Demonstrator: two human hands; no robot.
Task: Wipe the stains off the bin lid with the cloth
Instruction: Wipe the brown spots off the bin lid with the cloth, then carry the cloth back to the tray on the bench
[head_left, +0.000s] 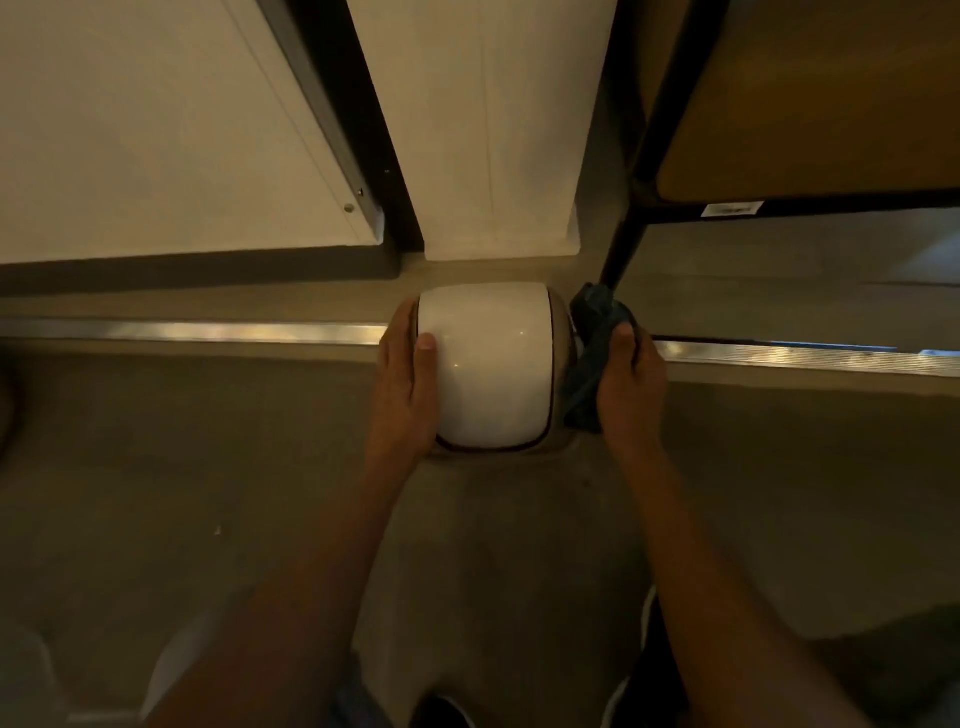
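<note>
A white, rounded bin lid (491, 364) sits on a beige bin on the floor, seen from above. My left hand (405, 379) lies against the lid's left side, thumb on the white top and fingers down the side. My right hand (631, 379) grips a dark blue cloth (595, 338) bunched against the bin's right side. The cloth hangs down past my palm. I can make out no stains on the white top in this dim light.
White cabinet doors (171, 130) stand behind the bin. A metal floor strip (197, 332) runs left to right under it. A black table leg (623, 249) and wooden tabletop (831, 104) are at the right. My legs are below.
</note>
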